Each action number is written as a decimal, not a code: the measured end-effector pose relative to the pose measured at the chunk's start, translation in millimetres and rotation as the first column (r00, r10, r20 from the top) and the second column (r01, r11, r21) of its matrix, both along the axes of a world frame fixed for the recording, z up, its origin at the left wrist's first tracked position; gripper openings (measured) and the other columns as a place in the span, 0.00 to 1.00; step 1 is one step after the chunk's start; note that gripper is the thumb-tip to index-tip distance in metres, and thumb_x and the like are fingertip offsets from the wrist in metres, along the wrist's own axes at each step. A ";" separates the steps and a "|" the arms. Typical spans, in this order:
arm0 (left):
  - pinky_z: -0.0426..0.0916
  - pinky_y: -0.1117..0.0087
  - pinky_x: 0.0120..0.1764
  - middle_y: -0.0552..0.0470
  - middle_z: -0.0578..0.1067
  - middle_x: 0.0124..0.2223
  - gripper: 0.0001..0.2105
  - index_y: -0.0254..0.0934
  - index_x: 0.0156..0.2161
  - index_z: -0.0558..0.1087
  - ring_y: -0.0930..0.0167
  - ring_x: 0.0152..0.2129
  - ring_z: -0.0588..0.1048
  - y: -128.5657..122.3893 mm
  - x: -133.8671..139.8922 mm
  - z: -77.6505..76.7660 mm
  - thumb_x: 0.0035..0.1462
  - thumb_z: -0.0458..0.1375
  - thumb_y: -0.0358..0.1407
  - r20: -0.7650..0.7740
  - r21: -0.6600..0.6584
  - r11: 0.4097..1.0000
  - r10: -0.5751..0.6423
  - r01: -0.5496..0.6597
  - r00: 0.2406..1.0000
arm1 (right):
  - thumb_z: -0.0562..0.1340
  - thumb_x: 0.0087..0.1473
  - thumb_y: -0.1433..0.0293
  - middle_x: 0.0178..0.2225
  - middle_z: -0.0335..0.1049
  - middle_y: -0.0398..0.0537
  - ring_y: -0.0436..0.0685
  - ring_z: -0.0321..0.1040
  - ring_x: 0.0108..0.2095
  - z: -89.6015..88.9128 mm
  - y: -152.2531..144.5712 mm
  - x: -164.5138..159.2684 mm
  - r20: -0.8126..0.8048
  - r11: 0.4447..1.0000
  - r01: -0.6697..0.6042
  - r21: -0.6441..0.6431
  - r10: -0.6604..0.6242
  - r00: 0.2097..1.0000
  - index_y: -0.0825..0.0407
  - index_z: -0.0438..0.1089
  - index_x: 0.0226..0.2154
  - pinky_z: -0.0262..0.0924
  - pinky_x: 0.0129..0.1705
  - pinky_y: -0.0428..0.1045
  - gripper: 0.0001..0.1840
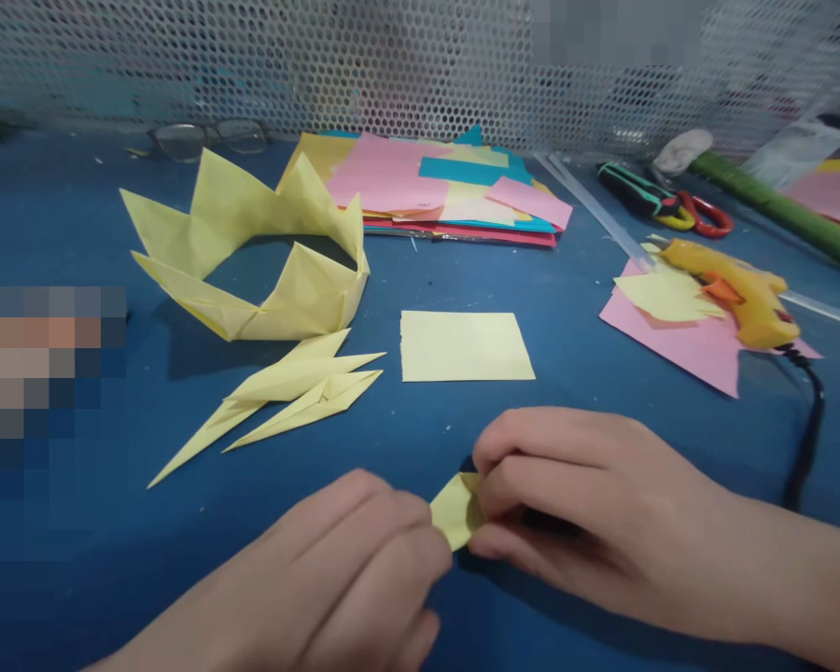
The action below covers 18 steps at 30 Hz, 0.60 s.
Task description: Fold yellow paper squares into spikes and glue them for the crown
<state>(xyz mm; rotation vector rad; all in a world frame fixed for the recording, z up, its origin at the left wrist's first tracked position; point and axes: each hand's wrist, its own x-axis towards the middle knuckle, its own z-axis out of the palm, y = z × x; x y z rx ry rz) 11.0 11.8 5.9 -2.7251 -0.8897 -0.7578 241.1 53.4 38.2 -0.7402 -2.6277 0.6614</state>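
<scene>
Between my two hands is a small piece of folded yellow paper point(456, 511), mostly hidden by the fingers. My left hand point(350, 579) is closed on its left end, fingers curled over it. On the other end, my right hand point(574, 513) pinches the paper between thumb and fingers. Just beyond lies a flat yellow paper rectangle point(468, 347). To its left rest folded, pointed yellow paper pieces point(308, 401). Behind those stands a ring of joined yellow paper points point(301, 303), shaped like a crown.
A stack of coloured paper point(392, 177) lies at the back. On the right, a yellow glue gun point(735, 285) rests over pink paper point(686, 345), its black cord point(816, 411) trailing forward. Scissors point(704, 213), a green stem point(777, 205) and glasses point(210, 138) sit near the perforated panel point(406, 75).
</scene>
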 end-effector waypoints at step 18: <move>0.57 0.62 0.38 0.55 0.69 0.29 0.13 0.40 0.33 0.67 0.66 0.31 0.69 -6.0 8.0 -8.6 0.66 0.43 0.30 -0.065 -0.058 0.978 0.195 -0.198 0.979 | 0.61 0.58 0.74 0.33 0.64 0.42 0.44 0.64 0.32 2.0 -0.9 -5.9 0.025 0.960 0.127 -0.249 -0.125 0.992 0.54 0.69 0.28 0.59 0.36 0.37 0.07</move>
